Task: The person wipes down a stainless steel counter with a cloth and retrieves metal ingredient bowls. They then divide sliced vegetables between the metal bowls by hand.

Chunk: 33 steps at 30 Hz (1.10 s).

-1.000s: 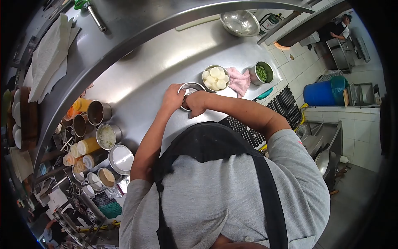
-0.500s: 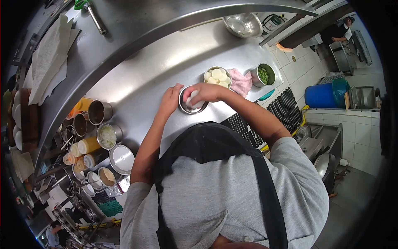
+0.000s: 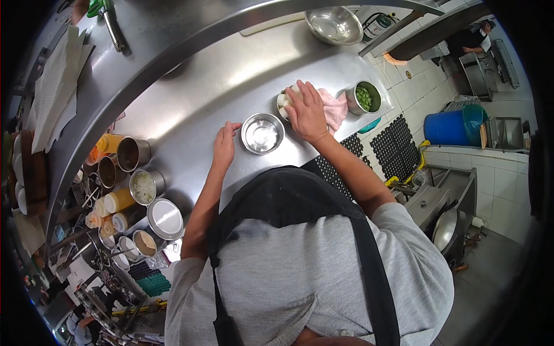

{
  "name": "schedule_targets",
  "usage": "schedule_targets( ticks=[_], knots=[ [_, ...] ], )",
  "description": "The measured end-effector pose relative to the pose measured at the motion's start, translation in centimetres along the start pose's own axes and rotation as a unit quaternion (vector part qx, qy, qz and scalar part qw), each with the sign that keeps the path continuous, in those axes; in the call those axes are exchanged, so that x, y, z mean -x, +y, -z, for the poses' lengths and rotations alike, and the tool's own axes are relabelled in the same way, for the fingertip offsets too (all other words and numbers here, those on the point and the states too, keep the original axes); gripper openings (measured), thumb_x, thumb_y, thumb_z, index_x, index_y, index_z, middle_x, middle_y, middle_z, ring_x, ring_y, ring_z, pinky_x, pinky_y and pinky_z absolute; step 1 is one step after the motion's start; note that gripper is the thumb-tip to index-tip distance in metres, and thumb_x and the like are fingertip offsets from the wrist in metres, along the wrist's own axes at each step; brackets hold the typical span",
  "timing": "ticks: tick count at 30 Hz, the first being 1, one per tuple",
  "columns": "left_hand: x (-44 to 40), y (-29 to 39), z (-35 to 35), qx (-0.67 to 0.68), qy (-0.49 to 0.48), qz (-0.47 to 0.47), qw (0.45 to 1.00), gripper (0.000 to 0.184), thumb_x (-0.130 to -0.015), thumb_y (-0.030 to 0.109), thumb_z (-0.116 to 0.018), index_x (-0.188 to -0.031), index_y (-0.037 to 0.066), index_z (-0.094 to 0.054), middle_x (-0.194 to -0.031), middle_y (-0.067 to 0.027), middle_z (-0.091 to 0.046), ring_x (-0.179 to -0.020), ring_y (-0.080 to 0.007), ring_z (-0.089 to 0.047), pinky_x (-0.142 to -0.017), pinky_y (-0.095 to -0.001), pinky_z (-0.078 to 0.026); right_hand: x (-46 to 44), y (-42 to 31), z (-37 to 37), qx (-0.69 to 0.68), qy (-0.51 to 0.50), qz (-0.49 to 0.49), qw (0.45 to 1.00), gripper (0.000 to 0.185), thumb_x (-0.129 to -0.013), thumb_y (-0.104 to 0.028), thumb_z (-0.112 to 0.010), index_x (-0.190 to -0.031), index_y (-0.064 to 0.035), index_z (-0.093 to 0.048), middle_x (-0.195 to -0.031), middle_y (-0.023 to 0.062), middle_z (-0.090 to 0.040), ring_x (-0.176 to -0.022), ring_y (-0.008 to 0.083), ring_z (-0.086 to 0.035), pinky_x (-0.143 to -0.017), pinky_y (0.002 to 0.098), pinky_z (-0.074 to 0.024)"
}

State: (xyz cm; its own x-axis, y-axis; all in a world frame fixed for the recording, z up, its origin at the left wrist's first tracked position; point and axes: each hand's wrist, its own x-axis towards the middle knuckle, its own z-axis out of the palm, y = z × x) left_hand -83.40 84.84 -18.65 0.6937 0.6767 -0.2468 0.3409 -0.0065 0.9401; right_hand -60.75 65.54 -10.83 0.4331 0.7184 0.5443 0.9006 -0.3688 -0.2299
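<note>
A small steel bowl (image 3: pixel 251 145) stands on the steel counter in front of me, its shiny bottom showing. Just left of its rim is my left hand (image 3: pixel 224 145), open, fingers stretched and holding nothing. My right hand (image 3: pixel 310 118) is open with fingers spread over a container of white round pieces (image 3: pixel 283 102). The hand covers much of that container, so I cannot tell whether the fingertips touch the pieces. A pink cloth (image 3: pixel 333 109) lies beside it, and a steel pot of chopped green leaves (image 3: pixel 364 99) stands further right.
Metal pots (image 3: pixel 134 154), squeeze bottles (image 3: pixel 118 200) and a pot of chopped white food (image 3: pixel 146 188) crowd the left. A large steel bowl (image 3: pixel 333 26) sits at the back. A steel shelf (image 3: pixel 190 49) arches overhead. Another person (image 3: pixel 470 41) stands far right.
My right hand has left the small bowl, where it held something white, and moved right over the white pieces. My left hand has come off the bowl's rim, slightly left.
</note>
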Motion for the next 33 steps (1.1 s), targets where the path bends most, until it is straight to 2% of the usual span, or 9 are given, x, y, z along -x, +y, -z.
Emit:
schedule_targets(
  ticks=[4,6,10,11,15,17,23,27,33],
  knots=[
    [0.2,0.0,0.2,0.021,-0.010,-0.015,1.000,0.066,-0.118,0.051,-0.034,-0.128,0.001,-0.076,-0.131,-0.0171,-0.073,-0.114,-0.0307,-0.068,-0.104,-0.0433,-0.052,0.2,0.7,0.4,0.011,-0.048,-0.012,0.999,0.050,-0.101,-0.033,-0.070,-0.146,-0.0111,-0.065,-0.153,0.0213,-0.053,-0.142,0.0422,-0.049,-0.118,0.0557,-0.0392],
    [0.4,0.2,0.3,0.011,-0.005,0.008,1.000,0.065,-0.118,0.051,-0.035,-0.128,0.001,-0.076,-0.131,-0.0162,-0.074,-0.115,-0.0310,-0.069,-0.104,-0.0423,-0.052,-0.4,1.0,1.5,-0.074,-0.094,-0.002,0.993,0.056,-0.099,-0.036,-0.072,-0.148,-0.0111,-0.062,-0.152,0.0210,-0.055,-0.140,0.0416,-0.051,-0.118,0.0546,-0.0397],
    [0.8,-0.3,0.5,0.023,-0.004,0.009,1.000,0.064,-0.118,0.051,-0.036,-0.129,0.001,-0.075,-0.131,-0.0161,-0.074,-0.117,-0.0305,-0.069,-0.104,-0.0413,-0.051,-1.3,2.2,1.6,-0.201,-0.081,-0.056,0.975,0.059,-0.098,-0.032,-0.075,-0.150,-0.0082,-0.059,-0.133,0.0210,-0.068,-0.127,0.0396,-0.063,-0.112,0.0480,-0.0460],
    [0.7,-0.4,0.4,0.028,-0.003,0.009,1.000,0.064,-0.118,0.051,-0.037,-0.129,0.001,-0.075,-0.131,-0.0166,-0.074,-0.117,-0.0303,-0.069,-0.104,-0.0414,-0.052,-1.5,2.3,1.3,-0.191,-0.060,-0.061,0.978,0.053,-0.098,-0.027,-0.075,-0.145,-0.0058,-0.063,-0.128,0.0197,-0.071,-0.120,0.0389,-0.067,-0.108,0.0459,-0.0501],
    [0.5,-0.9,0.5,0.025,-0.004,0.005,1.000,0.062,-0.118,0.050,-0.040,-0.130,-0.001,-0.074,-0.131,-0.0175,-0.074,-0.117,-0.0296,-0.071,-0.103,-0.0412,-0.053,-1.9,2.9,0.2,-0.196,-0.069,-0.078,0.975,0.040,-0.099,-0.024,-0.074,-0.133,-0.0040,-0.071,-0.130,0.0186,-0.072,-0.119,0.0386,-0.068,-0.107,0.0462,-0.0521],
    [0.5,-1.0,0.6,0.021,-0.006,0.007,1.000,0.062,-0.118,0.049,-0.040,-0.130,-0.001,-0.074,-0.131,-0.0175,-0.074,-0.117,-0.0295,-0.071,-0.103,-0.0410,-0.053,-2.4,3.0,-0.2,-0.188,-0.088,-0.079,0.975,0.029,-0.100,-0.023,-0.072,-0.119,-0.0029,-0.077,-0.128,0.0174,-0.074,-0.117,0.0377,-0.070,-0.103,0.0447,-0.0551],
    [0.5,-1.1,0.8,0.017,-0.007,0.004,1.000,0.058,-0.118,0.046,-0.042,-0.129,-0.001,-0.075,-0.128,-0.0167,-0.075,-0.117,-0.0282,-0.072,-0.102,-0.0399,-0.054,-4.6,2.3,0.5,-0.092,-0.114,-0.128,0.981,0.026,-0.101,-0.023,-0.069,-0.114,-0.0038,-0.079,-0.111,0.0188,-0.079,-0.114,0.0368,-0.073,-0.096,0.0422,-0.0590],
    [0.5,-1.4,0.6,0.019,0.003,-0.009,1.000,0.054,-0.118,0.042,-0.044,-0.126,-0.001,-0.076,-0.124,-0.0163,-0.075,-0.114,-0.0270,-0.072,-0.100,-0.0384,-0.054,-4.1,1.5,0.0,-0.164,-0.114,-0.204,0.958,0.026,-0.102,-0.023,-0.067,-0.114,-0.0032,-0.079,-0.110,0.0200,-0.079,-0.107,0.0383,-0.075,-0.094,0.0442,-0.0600],
    [0.3,-2.3,0.3,0.015,0.020,-0.033,0.999,0.049,-0.118,0.037,-0.046,-0.123,-0.001,-0.077,-0.120,-0.0156,-0.076,-0.106,-0.0245,-0.072,-0.095,-0.0370,-0.055,-3.1,1.9,-2.4,-0.136,0.010,-0.172,0.976,0.026,-0.103,-0.022,-0.065,-0.113,-0.0024,-0.079,-0.108,0.0214,-0.079,-0.098,0.0400,-0.077,-0.091,0.0451,-0.0612]
  ],
)
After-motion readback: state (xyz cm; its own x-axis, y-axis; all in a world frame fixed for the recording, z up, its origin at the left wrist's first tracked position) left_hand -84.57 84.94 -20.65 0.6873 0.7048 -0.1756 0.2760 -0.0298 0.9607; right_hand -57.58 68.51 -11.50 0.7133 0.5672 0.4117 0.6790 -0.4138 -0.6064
